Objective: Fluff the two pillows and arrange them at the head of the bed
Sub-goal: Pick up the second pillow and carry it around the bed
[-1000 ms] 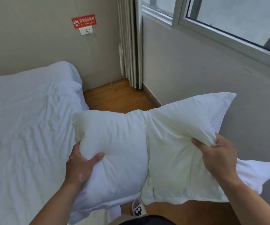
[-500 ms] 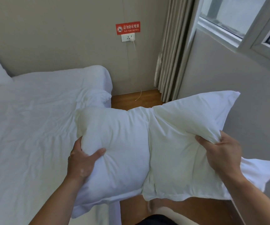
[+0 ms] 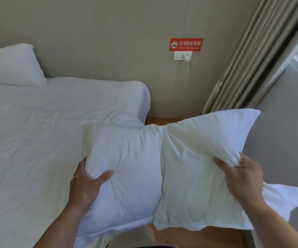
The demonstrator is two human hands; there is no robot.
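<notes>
I hold a white pillow in the air beside the bed's right edge, pinched in at its middle. My left hand grips its left end with the thumb pressed into the front. My right hand clutches a bunch of fabric at its right end, and loose pillowcase flaps out past that hand. A second white pillow leans against the wall at the head of the bed, far left. The bed carries a wrinkled white sheet.
A wall socket with a plugged-in white cable sits under a red no-smoking sign. Beige curtains hang at the right by a window frame. A strip of wooden floor runs between bed and right wall.
My view has swung left toward the head of the bed, bringing the second pillow into sight. Both hands keep the same grip on the held pillow.
</notes>
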